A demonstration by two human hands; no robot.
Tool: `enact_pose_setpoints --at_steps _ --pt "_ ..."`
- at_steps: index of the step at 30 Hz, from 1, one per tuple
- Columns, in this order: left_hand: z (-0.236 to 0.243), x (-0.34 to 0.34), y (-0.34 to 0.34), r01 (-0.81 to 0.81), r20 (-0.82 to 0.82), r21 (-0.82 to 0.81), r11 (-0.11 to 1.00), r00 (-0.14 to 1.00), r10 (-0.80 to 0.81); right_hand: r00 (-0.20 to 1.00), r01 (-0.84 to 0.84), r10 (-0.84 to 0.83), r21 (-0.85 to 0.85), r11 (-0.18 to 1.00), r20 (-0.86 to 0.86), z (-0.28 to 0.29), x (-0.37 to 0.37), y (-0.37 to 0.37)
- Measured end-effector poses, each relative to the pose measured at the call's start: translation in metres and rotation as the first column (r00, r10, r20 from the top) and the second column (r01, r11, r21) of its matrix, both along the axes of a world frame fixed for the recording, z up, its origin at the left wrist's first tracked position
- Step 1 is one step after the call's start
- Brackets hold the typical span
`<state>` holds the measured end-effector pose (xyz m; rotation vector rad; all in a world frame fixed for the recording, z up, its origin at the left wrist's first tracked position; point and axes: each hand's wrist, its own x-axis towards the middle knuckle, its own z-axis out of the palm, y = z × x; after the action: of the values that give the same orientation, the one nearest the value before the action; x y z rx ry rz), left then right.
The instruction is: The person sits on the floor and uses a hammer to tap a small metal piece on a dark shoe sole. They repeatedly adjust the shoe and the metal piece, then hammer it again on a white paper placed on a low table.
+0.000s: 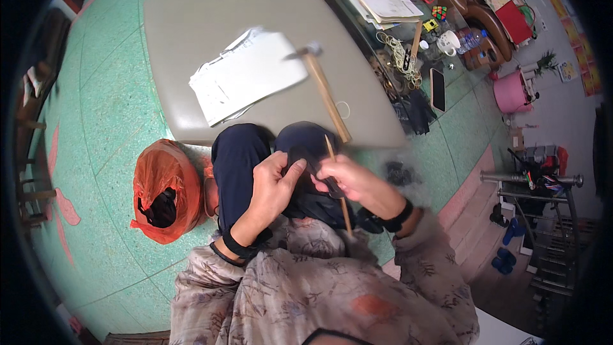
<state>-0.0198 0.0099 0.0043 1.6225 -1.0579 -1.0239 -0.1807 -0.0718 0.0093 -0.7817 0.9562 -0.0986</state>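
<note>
Over my lap, my left hand is closed, pinching one end of a dark, floppy piece between thumb and fingers; its exact kind cannot be made out against my dark trousers. My right hand is closed around a thin, pale wooden stick with a tapered upper end, and the dark piece reaches across to its fingers. Beyond my knees, a hammer with a wooden handle lies on a grey padded surface. Left of the hammer rests a stack of white paper sheets.
An orange plastic bag holding something black stands on the green floor by my left leg. At the far right, a glass table carries papers, a white mug, a phone and tangled pale cord. A metal railing stands farther right.
</note>
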Motion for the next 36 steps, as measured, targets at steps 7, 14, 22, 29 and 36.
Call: enact_pose_setpoints --at_steps 7,14,22,29,36 --pt "-0.015 0.007 -0.008 -0.013 -0.556 0.164 0.986 0.825 0.103 0.98 -0.172 0.17 0.019 0.985 0.1 -0.008 -0.021 -0.003" --pt "-0.012 0.03 -0.01 0.336 -0.785 0.167 0.927 0.614 -0.081 0.99 -0.082 0.094 -0.12 0.989 0.101 -0.013 -0.017 -0.008" --pt "-0.015 0.006 0.001 0.079 -0.668 0.171 0.982 0.742 0.057 0.999 -0.028 0.035 -0.2 0.979 0.032 -0.004 -0.01 0.004" --pt "-0.016 -0.008 0.003 -0.075 -0.439 0.17 0.983 0.887 0.143 0.997 0.065 -0.014 -0.669 0.74 0.081 -0.003 0.004 0.013" --pt "-0.015 -0.015 0.006 -0.107 -0.428 0.066 0.992 0.895 0.125 0.993 -0.107 0.118 -0.544 0.832 -0.014 -0.005 0.002 0.0"
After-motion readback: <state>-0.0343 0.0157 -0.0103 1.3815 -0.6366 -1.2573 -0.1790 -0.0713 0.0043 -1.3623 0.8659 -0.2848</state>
